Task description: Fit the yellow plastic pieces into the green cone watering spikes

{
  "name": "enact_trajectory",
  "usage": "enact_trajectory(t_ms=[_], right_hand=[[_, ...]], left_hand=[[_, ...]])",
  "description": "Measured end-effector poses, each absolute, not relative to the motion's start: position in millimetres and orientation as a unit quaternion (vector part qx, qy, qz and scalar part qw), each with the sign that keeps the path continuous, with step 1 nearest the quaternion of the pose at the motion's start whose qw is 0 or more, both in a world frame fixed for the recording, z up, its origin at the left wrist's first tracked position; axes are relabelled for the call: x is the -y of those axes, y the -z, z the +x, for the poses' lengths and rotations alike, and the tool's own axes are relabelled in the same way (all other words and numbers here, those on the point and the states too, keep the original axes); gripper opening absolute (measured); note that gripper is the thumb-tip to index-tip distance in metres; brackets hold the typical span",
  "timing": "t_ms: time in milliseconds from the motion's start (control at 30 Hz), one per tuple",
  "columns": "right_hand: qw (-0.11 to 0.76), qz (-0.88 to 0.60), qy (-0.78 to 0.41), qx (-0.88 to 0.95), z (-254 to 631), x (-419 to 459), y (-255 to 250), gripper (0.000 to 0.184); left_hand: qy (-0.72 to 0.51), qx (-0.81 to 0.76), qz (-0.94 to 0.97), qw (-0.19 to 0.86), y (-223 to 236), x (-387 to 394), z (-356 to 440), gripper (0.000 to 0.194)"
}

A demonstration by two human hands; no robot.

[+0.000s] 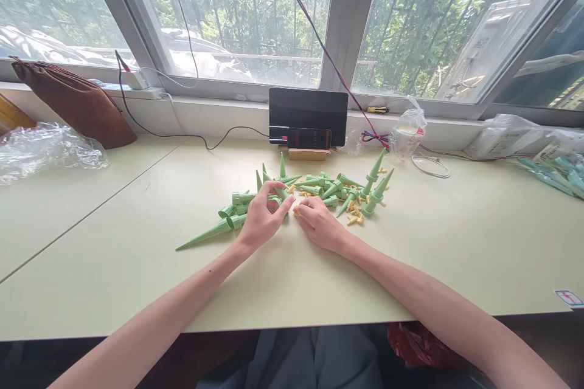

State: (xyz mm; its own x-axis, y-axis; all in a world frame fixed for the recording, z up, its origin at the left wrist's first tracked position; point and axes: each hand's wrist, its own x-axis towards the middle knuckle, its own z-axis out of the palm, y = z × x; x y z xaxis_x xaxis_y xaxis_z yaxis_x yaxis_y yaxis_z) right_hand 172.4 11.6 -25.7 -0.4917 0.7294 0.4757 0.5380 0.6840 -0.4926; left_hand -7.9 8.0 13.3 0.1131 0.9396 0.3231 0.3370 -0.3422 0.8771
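My left hand (263, 217) curls its fingers and thumb round a green plastic watering spike (283, 193), partly hidden by the fingers. A small yellow valve (291, 189) shows at the top of that hand. Just to the right, my right hand (320, 223) is closed low over the table, its fingertips pinched on a small yellow piece that is mostly hidden. Several more green spikes (210, 234) lie beside the left hand. Behind and right of the right hand is a pile of green spikes (335, 187), with loose yellow valves (354, 214) among them.
A black tablet (308, 108) leans at the window, with a phone (309, 138) on a small cardboard stand (308, 154) before it. Cables (182, 135) cross the back. Plastic bags (409, 130) sit at right; a brown bag (75, 103) and clear wrap (52, 149) at left.
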Motion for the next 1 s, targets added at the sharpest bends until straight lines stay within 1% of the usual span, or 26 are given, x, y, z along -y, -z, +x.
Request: enact_trajectory(t_ms=[167, 500, 767, 1000], right_hand=[[0.362, -0.372, -0.13, 0.844, 172.7, -15.7, 30.5, 0.016], [0.362, -0.386, -0.12, 0.84, 173.6, -18.1, 31.2, 0.017], [0.356, -0.395, -0.112, 0.84, 174.1, -18.7, 32.2, 0.018], [0.36, -0.406, -0.121, 0.832, 174.3, -18.8, 33.0, 0.024]], left_hand=[[-0.466, -0.474, 0.674, 0.321, -13.5, -7.4, -7.9, 0.03], [-0.468, -0.464, 0.666, 0.351, -12.7, -6.9, -7.6, 0.032], [-0.483, -0.446, 0.667, 0.351, -13.2, -6.4, -6.8, 0.028], [-0.484, -0.446, 0.67, 0.343, -15.1, -4.9, -6.8, 0.024]])
